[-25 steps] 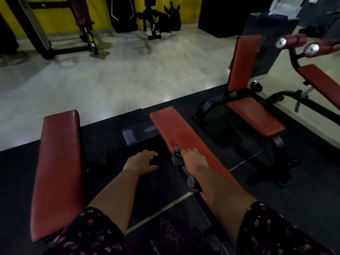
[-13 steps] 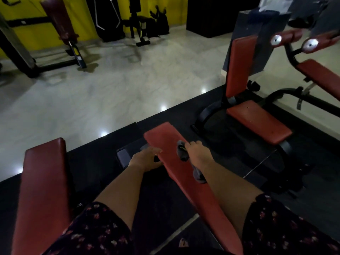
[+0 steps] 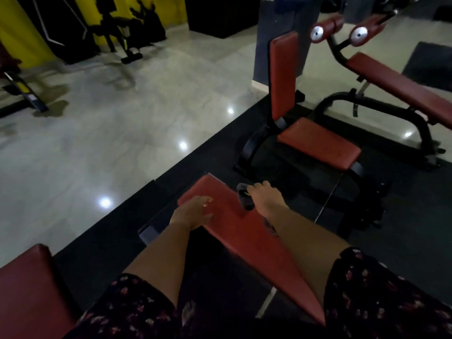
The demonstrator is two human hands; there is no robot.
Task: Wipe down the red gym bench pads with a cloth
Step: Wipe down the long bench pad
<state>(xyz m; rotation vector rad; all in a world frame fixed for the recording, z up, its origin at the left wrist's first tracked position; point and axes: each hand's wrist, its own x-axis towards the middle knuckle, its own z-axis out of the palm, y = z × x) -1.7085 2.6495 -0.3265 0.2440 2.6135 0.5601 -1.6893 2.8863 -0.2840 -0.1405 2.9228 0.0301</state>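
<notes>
Seen from the head camera, the wiping is on the narrow middle pad [image 3: 234,231]. The right hand [image 3: 266,200] has its fingers curled round a bunched dark cloth [image 3: 244,200], which sits at the pad's right edge near the far end. The left hand [image 3: 195,211] lies flat on the left edge, fingers loosely spread, seemingly bracing. Next, I'd guess, comes a firm stroke across the far end. The seat [image 3: 318,143] stands nearby.

upper left: you had a yellow wall [image 3: 14,33] behind dark machines [image 3: 117,28] | centre left: you faced a glossy pale floor [image 3: 110,133] with bright light spots [image 3: 105,202] | top centre: a grey pillar [image 3: 263,45] stood | right: a black rubber mat [image 3: 403,228] lay before you
</notes>
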